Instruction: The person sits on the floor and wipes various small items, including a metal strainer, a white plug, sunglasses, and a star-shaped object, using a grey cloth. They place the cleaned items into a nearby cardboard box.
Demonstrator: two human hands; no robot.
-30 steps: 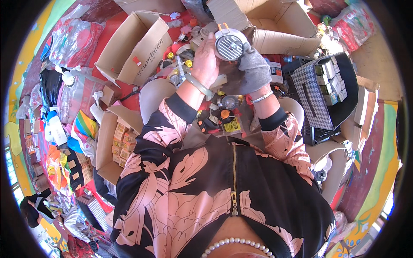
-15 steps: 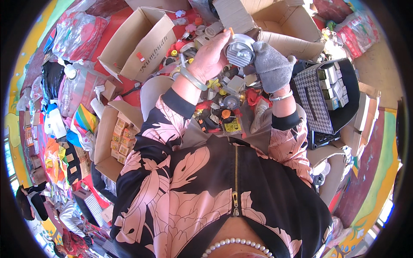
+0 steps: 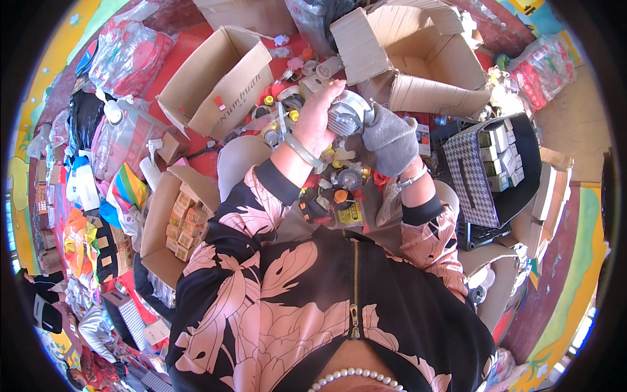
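My left hand is closed round the left side of a round, silvery metal part with a ribbed face. A pale bangle circles that wrist. A grey cloth cover like a mitt hides the fingers of my right hand, which is pressed against the part's right edge. Below the hands is a mixed heap of small parts. In it are a round metal fitting, a piece with an orange cap and a yellow-labelled pack.
Open cardboard boxes stand at the far left and far right. At my left, a carton holds several small boxes. A black-and-white checked bin with small cartons stands at my right. Plastic bags lie beyond on the left.
Both hands have come lower and nearer to me with the metal part, whose face has tilted. The right hand has also shifted left.
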